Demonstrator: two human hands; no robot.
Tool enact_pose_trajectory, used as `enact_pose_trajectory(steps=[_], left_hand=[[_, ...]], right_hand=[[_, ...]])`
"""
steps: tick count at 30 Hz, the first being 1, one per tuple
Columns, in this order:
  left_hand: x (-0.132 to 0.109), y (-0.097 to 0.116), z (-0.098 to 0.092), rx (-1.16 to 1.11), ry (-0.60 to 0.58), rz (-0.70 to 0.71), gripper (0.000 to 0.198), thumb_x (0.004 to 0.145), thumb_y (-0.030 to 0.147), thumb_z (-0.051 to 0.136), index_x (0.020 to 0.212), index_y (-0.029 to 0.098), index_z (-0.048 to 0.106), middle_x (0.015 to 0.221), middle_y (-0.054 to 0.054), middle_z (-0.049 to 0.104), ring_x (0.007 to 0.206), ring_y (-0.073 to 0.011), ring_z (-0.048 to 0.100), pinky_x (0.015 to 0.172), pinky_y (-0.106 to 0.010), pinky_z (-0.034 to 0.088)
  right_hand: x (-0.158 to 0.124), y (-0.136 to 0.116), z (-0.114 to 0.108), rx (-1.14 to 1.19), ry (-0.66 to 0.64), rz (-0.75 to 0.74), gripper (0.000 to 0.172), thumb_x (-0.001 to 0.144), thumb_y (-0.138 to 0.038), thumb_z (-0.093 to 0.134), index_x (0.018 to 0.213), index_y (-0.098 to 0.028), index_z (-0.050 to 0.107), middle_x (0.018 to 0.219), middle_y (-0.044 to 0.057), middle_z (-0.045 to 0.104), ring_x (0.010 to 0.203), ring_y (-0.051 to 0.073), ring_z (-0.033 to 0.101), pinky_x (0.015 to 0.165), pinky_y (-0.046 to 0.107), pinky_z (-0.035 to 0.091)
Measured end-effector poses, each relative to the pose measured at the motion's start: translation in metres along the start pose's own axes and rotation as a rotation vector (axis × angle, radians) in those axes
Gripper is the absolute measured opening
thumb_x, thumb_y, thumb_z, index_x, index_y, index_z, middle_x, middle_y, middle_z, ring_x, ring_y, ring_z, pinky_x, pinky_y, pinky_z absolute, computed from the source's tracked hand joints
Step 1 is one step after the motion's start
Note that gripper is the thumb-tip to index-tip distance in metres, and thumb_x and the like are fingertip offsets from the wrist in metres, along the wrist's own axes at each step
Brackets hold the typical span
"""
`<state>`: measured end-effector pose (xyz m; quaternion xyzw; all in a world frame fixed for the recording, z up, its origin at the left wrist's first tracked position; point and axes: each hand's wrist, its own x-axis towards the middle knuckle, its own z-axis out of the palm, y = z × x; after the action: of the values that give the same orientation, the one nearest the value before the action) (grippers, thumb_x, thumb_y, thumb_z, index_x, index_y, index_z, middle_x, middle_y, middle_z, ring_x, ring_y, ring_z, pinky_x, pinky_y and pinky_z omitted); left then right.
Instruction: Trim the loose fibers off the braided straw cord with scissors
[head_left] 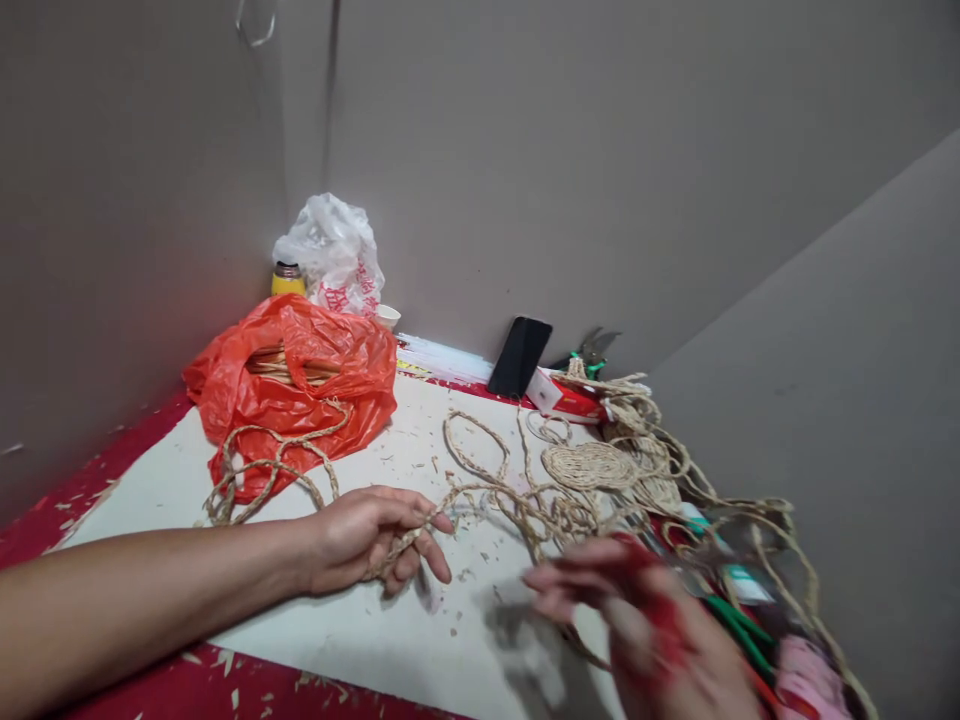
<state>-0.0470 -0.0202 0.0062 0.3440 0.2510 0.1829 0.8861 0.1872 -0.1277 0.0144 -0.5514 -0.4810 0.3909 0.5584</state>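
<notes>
My left hand (352, 538) rests palm-up over the white board (337, 650), its half-curled fingers around a braided straw cord (480, 488). From there the cord runs right into a tangle of loops. At lower right my right hand (667, 640) is raised over the board, smeared by motion. A blur of red shows on it, and whether its fingers hold anything is hidden. Beyond it lie flat coiled pieces of the same braid (589, 467). Another length of braid (277, 465) loops behind my left forearm, beside a red plastic bag (322, 340) with straw strips inside.
A black phone (521, 357) leans near the wall, with pruning shears (592, 350) to its right. A white plastic bag (330, 240) and a yellow jar (288, 279) stand at back left. Green-handled tools (739, 630) and a pink roll (810, 680) crowd the right edge. Straw scraps litter the red cloth (300, 695).
</notes>
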Motion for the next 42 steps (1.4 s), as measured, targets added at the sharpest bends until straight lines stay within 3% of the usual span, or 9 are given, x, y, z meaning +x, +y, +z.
enact_pose_trajectory(steps=[3,9,16,22,25,28,34,38,42], left_hand=[[-0.001,0.002,0.001,0.005,-0.051,0.005,0.019,0.077,0.022,0.055,0.093,0.012,0.057,0.074,-0.013,0.071,0.042,-0.0104,0.049,0.041,-0.021,0.035],[-0.002,0.003,0.002,0.103,-0.101,-0.029,0.028,0.077,0.028,0.06,0.099,0.012,0.057,0.077,-0.012,0.07,0.042,-0.0077,0.048,0.043,-0.02,0.036],[0.0,-0.001,0.006,0.496,0.34,0.259,0.024,0.077,0.029,0.064,0.094,0.015,0.056,0.065,0.005,0.053,0.047,-0.006,0.046,0.047,-0.02,0.038],[-0.005,0.001,0.011,0.582,0.295,0.174,0.017,0.083,0.029,0.053,0.088,0.013,0.058,0.073,0.0,0.058,0.051,-0.0065,0.046,0.05,-0.02,0.034],[-0.005,0.002,0.011,0.597,0.256,0.191,0.022,0.084,0.034,0.054,0.09,0.013,0.059,0.063,0.003,0.053,0.057,-0.0076,0.044,0.055,-0.019,0.033],[-0.003,0.002,0.011,0.487,0.234,0.158,0.034,0.081,0.042,0.06,0.097,0.012,0.06,0.049,0.009,0.038,0.045,-0.0056,0.028,0.045,-0.02,0.02],[-0.001,0.005,0.007,0.246,0.216,0.116,0.045,0.078,0.049,0.063,0.102,0.012,0.06,0.039,0.01,0.036,0.036,-0.0047,0.023,0.04,-0.021,0.014],[0.0,0.006,0.003,0.151,0.2,0.075,0.037,0.083,0.045,0.058,0.105,0.015,0.06,0.042,0.008,0.045,0.031,-0.004,0.022,0.037,-0.02,0.016],[0.003,0.005,0.001,0.101,0.238,0.095,0.028,0.081,0.036,0.062,0.097,0.013,0.064,0.064,0.001,0.059,0.034,-0.0021,0.032,0.035,-0.019,0.025]], right_hand=[[0.016,-0.001,0.03,0.115,-0.125,0.219,0.041,0.078,-0.05,0.067,0.108,-0.023,0.064,0.107,0.014,0.068,0.082,0.026,0.068,0.068,0.037,0.054],[0.047,-0.002,0.047,0.378,-0.068,0.255,0.042,0.077,-0.052,0.066,0.106,-0.022,0.07,0.123,0.01,0.062,0.092,0.02,0.061,0.073,0.029,0.054],[0.076,-0.005,0.023,0.51,0.231,0.312,0.03,0.067,-0.046,0.074,0.082,-0.02,0.072,0.101,0.005,0.07,0.078,0.015,0.061,0.061,0.024,0.054],[0.119,-0.017,-0.021,0.416,0.354,0.331,0.027,0.069,-0.044,0.069,0.072,-0.018,0.068,0.081,0.006,0.07,0.068,0.015,0.064,0.05,0.022,0.052],[0.156,-0.046,-0.032,0.329,0.223,0.145,0.025,0.073,-0.04,0.067,0.061,-0.02,0.06,0.066,0.001,0.066,0.06,0.012,0.062,0.045,0.019,0.047],[0.19,-0.076,-0.022,0.253,0.005,0.083,0.03,0.082,-0.046,0.056,0.062,-0.023,0.057,0.078,0.001,0.07,0.084,0.015,0.067,0.054,0.02,0.049],[0.199,-0.055,0.008,-0.07,-0.436,0.466,0.038,0.083,-0.05,0.055,0.094,-0.014,0.063,0.074,0.01,0.071,0.062,0.023,0.07,0.044,0.026,0.048],[0.179,-0.02,-0.016,-0.156,-0.455,0.564,0.035,0.081,-0.052,0.057,0.093,-0.019,0.06,0.057,0.004,0.066,0.043,0.016,0.06,0.042,0.025,0.046],[0.147,-0.011,-0.04,-0.209,-0.298,0.367,0.034,0.082,-0.059,0.053,0.077,-0.025,0.055,0.065,0.002,0.064,0.052,0.015,0.058,0.047,0.026,0.045]])
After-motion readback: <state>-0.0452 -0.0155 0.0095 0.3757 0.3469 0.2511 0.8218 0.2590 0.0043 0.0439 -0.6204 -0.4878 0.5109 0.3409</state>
